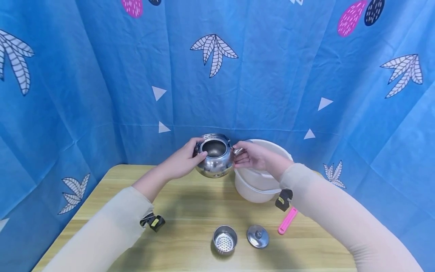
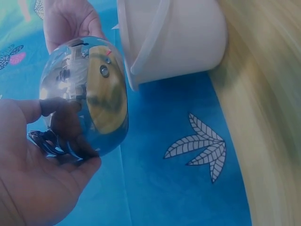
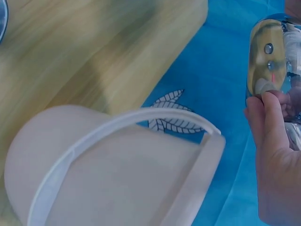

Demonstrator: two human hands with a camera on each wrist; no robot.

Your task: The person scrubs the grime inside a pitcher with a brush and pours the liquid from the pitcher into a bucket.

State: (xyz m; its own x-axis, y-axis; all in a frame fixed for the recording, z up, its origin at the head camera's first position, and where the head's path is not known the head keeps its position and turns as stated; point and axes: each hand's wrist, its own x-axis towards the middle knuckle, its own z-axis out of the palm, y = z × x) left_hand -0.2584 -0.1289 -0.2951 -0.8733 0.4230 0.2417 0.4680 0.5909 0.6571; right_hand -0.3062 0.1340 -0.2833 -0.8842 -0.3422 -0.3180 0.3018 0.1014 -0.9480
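Note:
A shiny round steel teapot [image 1: 213, 166] is held up over the far part of the table, its lidless mouth facing me. My left hand [image 1: 183, 160] grips its left side, thumb near the rim. At the other side my right hand [image 1: 255, 155] grips it by a metal part that sticks out. The left wrist view shows the teapot [image 2: 106, 89] from beneath, reflecting the table, with fingers of the left hand [image 2: 42, 183] around its lower edge. Nearer to me on the table are a steel strainer basket [image 1: 225, 241] with a perforated bottom and a knobbed lid [image 1: 257, 237].
A white bucket [image 1: 249, 192] with a handle stands at the back right, partly behind my right hand. A pink-handled tool [image 1: 287, 221] lies beside it, partly hidden by the right sleeve. Blue patterned cloth [image 1: 210, 102] hangs behind and at both sides of the wooden table [image 1: 190, 211].

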